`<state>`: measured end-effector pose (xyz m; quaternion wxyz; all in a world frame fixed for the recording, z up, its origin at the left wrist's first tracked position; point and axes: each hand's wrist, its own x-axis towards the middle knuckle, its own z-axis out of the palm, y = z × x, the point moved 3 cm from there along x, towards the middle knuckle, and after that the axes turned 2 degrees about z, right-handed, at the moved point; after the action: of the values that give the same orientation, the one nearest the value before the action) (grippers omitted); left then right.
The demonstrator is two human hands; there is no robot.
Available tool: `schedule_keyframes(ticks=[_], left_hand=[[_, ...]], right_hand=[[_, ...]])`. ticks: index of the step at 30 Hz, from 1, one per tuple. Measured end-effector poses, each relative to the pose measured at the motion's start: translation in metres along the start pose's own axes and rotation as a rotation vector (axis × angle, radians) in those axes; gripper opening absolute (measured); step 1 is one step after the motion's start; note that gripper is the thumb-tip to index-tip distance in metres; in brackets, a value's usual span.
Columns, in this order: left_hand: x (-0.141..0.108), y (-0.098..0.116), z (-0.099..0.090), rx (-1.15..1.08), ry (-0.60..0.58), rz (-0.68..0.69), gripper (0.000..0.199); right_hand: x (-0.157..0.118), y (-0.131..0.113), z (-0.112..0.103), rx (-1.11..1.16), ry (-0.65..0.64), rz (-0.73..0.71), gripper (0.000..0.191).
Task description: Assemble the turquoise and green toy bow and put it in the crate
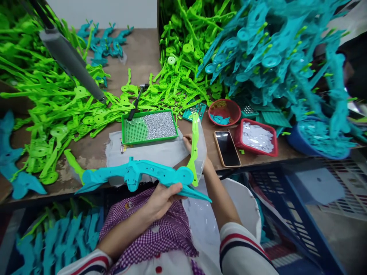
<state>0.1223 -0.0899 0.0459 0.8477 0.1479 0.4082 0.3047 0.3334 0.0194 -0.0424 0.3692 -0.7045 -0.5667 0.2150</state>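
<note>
Toy-bow assembly at bench edge.
Left hand (pixel 164 198) gripping teal bow body (pixel 143 176), lying crosswise; right hand (pixel 187 143) pinching upright green limb (pixel 195 147) just beyond.

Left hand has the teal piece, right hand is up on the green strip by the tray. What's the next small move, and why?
Probably draw the green strip down with the right hand and seat its lower end on the round hub of the teal piece. The left hand grips that piece near the hub, over the lap, and the strip's lower end already meets the hub.
</note>
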Motion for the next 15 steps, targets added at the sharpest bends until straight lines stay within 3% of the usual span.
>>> schedule_keyframes(ticks=[8,15], left_hand=[[0.000,0.013,-0.009,-0.042,-0.085,0.041,0.065],[0.007,0.007,-0.006,-0.017,-0.028,0.039,0.063]], right_hand=[[-0.032,-0.013,-0.027,-0.103,0.067,-0.022,0.027],[-0.044,-0.010,-0.019,-0.209,0.064,-0.018,0.024]])
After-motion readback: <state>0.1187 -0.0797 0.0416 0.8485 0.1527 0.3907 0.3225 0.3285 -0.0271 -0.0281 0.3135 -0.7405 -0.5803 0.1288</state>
